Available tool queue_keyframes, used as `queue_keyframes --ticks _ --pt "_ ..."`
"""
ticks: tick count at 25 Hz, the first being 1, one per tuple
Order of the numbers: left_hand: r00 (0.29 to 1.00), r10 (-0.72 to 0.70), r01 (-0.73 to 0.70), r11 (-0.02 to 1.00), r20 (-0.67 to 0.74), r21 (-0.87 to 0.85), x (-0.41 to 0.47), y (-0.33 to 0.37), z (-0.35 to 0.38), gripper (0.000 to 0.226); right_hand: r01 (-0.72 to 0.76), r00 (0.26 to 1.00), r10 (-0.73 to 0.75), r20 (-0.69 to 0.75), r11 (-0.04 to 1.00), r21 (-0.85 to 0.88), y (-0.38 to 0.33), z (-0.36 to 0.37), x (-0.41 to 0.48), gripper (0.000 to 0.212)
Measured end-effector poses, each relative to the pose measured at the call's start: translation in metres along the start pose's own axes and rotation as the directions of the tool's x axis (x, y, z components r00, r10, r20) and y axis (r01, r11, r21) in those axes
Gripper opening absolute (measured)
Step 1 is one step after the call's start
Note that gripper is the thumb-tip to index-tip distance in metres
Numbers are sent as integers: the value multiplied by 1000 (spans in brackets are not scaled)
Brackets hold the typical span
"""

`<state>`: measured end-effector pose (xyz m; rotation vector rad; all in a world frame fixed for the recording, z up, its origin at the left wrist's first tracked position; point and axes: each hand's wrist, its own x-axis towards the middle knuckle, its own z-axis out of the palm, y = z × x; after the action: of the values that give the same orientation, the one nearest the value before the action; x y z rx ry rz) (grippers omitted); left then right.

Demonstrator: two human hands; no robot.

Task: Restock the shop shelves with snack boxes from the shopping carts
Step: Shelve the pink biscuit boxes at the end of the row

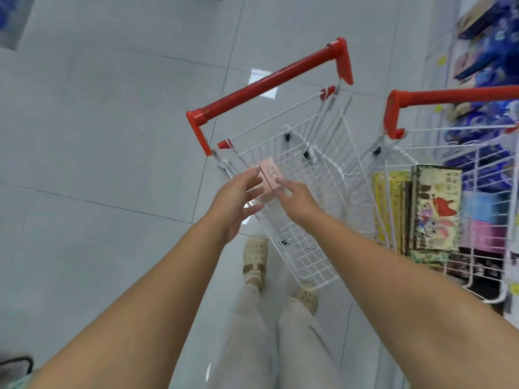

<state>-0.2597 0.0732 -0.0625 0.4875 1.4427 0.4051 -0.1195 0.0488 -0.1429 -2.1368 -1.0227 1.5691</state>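
Reaching out over the pale floor tiles (pixel 84 136), my left hand (pixel 236 200) grips the near-left side of a small pink box (pixel 270 176). My thumb lies along the top and my fingers curl beneath, partly out of sight. The lettering on the box is too blurred to read, and a seam across it leaves me unsure whether it is one box or two pressed together. My right hand (pixel 296 202) pinches the right end; only the forefinger shows plainly, the other fingers are hidden behind the hand. The box hangs above the white wire cart (pixel 309 254) with the red handle (pixel 266 82). Further right, a second cart (pixel 474 175), cut off by the frame edge, holds upright snack boxes (pixel 435 209) with smeared prints. Beyond it the shelves (pixel 494 51) are a blue blur.
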Motion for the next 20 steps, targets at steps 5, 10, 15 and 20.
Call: queue_keyframes --ticks 5,10,15,20 --pt "998 -26 30 997 -53 73 52 8 -5 19 -76 997 77 -9 941 -330 9 42 79 76" --pt "998 -44 47 997 -47 61 81 2 -11 41 -173 985 148 -91 871 -460 21 65 122 116" --pt "997 -46 47 999 -55 11 92 0 -16 41 -111 987 48 -150 889 -444 28 67 134 114" --pt "1000 -6 5 984 3 179 75 8 -8 45 -61 997 49 -57 972 -228 34 -2 94 98"
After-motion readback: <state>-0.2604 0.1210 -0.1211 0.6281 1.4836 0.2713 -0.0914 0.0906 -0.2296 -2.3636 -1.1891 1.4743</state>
